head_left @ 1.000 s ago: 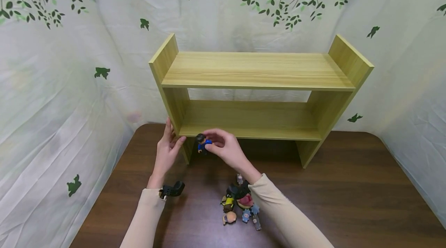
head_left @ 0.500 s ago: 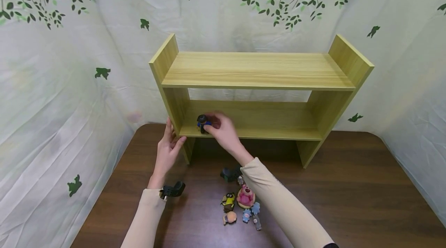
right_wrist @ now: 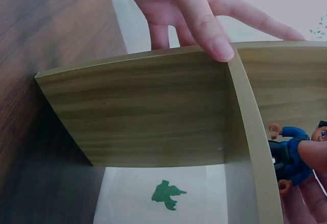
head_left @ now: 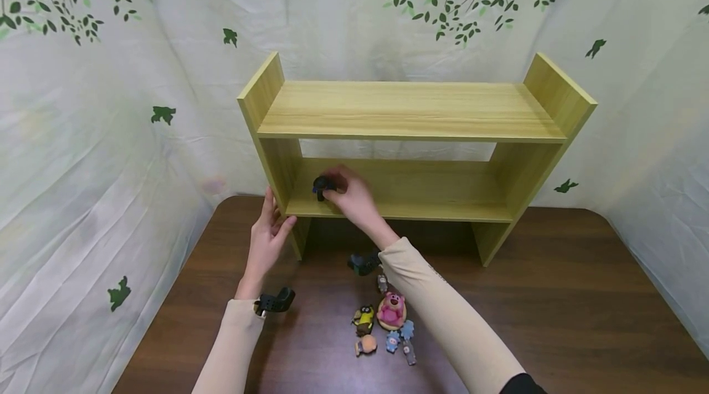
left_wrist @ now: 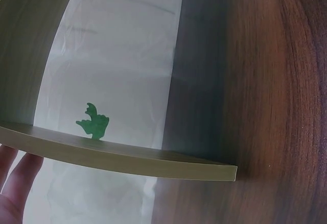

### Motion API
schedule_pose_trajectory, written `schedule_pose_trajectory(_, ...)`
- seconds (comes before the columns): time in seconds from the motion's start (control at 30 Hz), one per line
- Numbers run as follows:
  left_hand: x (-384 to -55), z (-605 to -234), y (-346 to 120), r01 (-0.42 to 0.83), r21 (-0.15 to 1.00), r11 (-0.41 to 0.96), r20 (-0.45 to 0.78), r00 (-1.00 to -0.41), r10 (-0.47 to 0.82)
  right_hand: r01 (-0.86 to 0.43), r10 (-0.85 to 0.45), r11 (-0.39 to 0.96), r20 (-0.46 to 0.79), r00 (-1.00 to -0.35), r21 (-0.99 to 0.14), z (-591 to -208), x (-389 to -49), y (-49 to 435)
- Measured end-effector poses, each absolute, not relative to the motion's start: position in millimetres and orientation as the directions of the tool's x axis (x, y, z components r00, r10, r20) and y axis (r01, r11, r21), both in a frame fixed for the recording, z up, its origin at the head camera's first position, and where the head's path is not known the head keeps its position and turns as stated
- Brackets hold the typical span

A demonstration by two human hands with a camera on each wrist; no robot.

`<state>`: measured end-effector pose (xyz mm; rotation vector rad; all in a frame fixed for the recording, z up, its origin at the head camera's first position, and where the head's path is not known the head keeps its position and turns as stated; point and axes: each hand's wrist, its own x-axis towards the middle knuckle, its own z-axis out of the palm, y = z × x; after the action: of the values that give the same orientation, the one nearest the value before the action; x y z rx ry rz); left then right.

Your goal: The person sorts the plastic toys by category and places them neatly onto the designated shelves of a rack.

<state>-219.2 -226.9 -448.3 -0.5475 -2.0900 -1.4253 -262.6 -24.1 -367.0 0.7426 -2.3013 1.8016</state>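
My right hand (head_left: 357,200) pinches a toy figure (head_left: 320,187) with black hair and blue clothes, at the left end of the wooden shelf's lower board (head_left: 432,188). In the right wrist view the figure (right_wrist: 294,152) is between thumb and fingers, its feet at the board's front edge; whether they bear on the board I cannot tell. With my left hand (head_left: 266,243) I hold the shelf's left side panel (right_wrist: 138,109), thumb at the front corner and fingers along the outer face. Left fingers (left_wrist: 23,180) also show in the left wrist view.
On the brown table (head_left: 554,314) in front of the shelf lie several small toys, among them a pink bear (head_left: 392,311), a yellow and black figure (head_left: 364,320) and a blue figure (head_left: 392,341). The upper board (head_left: 410,111) overhangs the lower one. White cloth hangs behind.
My right hand has lifted the figure from in front of the shelf up over the lower board, then a little farther back. My left hand has stayed at the side panel.
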Motion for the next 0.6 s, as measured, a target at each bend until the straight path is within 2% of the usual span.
schedule_pose_trajectory(0.33,-206,-430,-217,0.619,0.695,0.365,0.654,-0.756,0.038,-0.462,-0.309,0.167,0.398,-0.864,-0.871,-368,-264,-21)
schedule_pose_trajectory(0.6,-198,-419,-213,0.618,0.696,0.366,0.653,-0.757,0.036,-0.432,-0.305,0.115,0.382,-0.872,-0.895,-369,-260,-10)
